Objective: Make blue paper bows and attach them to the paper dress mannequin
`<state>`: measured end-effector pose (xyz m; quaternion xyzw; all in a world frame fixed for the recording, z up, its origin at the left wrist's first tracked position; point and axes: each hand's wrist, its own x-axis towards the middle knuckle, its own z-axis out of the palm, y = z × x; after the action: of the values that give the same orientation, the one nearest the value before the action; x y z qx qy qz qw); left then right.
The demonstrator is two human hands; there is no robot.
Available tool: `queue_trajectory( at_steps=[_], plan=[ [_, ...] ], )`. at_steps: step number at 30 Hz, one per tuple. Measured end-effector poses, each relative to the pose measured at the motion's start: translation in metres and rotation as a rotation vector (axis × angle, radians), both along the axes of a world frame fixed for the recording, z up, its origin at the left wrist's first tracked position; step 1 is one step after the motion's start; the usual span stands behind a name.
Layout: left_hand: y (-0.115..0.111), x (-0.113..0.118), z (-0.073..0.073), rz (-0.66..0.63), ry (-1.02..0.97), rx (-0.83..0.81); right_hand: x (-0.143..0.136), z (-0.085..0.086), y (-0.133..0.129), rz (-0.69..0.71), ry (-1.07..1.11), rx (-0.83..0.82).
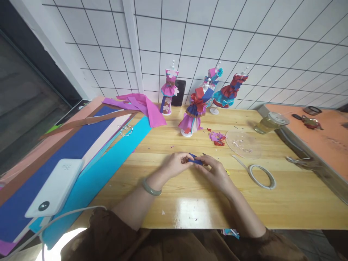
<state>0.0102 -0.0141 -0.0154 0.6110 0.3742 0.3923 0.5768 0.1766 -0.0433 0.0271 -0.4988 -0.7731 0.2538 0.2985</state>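
Between my two hands is a small piece of dark blue paper or fabric [195, 159], held just above the wooden table. My left hand [178, 164] pinches its left end, fingers closed. On its right end, the thumb and fingers of my right hand [215, 171] are closed as well. Part of the piece is hidden by the fingertips. A pointed dark tip and a bit of yellow [227, 172] show beside my right hand; most of that tool is covered. Beyond my hands stands a small dress form [196, 112] in a red, blue and pink dress.
Several more dressed forms stand by the tiled wall, one [169, 90] before a black phone [179, 93]. Coloured sheets [108, 159] and a white power bank [56, 186] lie left. At right are a tape roll [262, 176], a clear dish [241, 145] and a cup [270, 123].
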Motion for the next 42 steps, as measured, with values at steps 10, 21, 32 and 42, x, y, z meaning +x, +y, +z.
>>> queue_trajectory(
  at_steps=[10, 21, 32, 42],
  plan=[
    [-0.002, -0.002, 0.007, 0.047, 0.142, 0.209, 0.001, -0.006, 0.001, 0.018, -0.046, 0.146],
    [-0.003, -0.003, 0.014, 0.095, 0.313, 0.456, 0.0, -0.016, 0.002, 0.039, -0.024, 0.218],
    [-0.004, -0.001, 0.012, 0.118, 0.327, 0.394, 0.004, -0.021, 0.0, 0.009, 0.049, 0.148],
    [-0.006, 0.0, 0.014, 0.07, 0.309, 0.343, 0.005, -0.021, 0.001, 0.036, 0.065, 0.184]
  ],
)
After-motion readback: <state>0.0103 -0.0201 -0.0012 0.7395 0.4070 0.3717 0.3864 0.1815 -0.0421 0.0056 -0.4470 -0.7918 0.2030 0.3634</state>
